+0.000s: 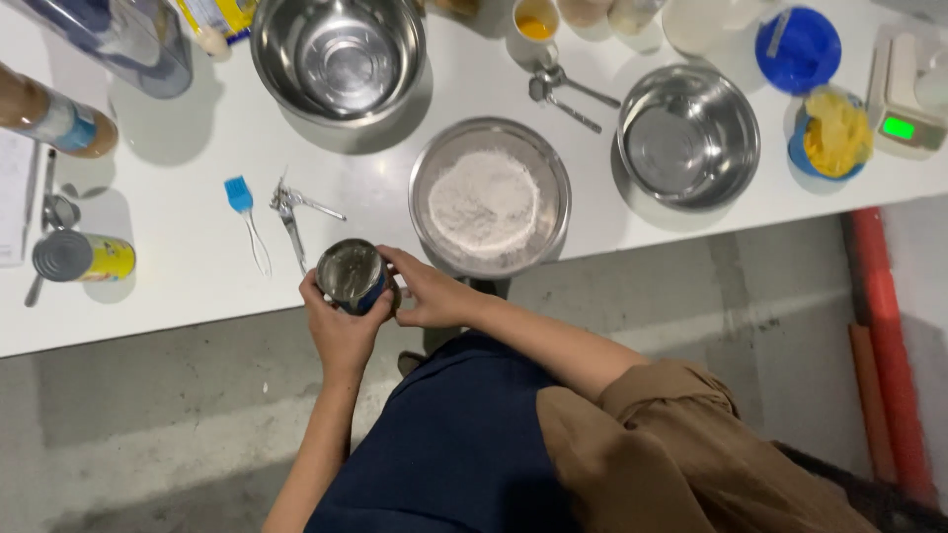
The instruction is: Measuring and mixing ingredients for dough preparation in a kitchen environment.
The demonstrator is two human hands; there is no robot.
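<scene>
A small tin can with a silver lid and blue side is held over the near edge of the white table. My left hand wraps around it from below. My right hand grips its right side, fingers on the lid's rim. Just beyond the can stands a steel bowl of white flour. A metal can opener and a blue silicone brush lie on the table to the left of the can.
Two empty steel bowls stand further back. A yellow can lies at the left. Measuring spoons, a cup of yellow liquid, a blue tub, a blue lid and a kitchen scale sit at the right.
</scene>
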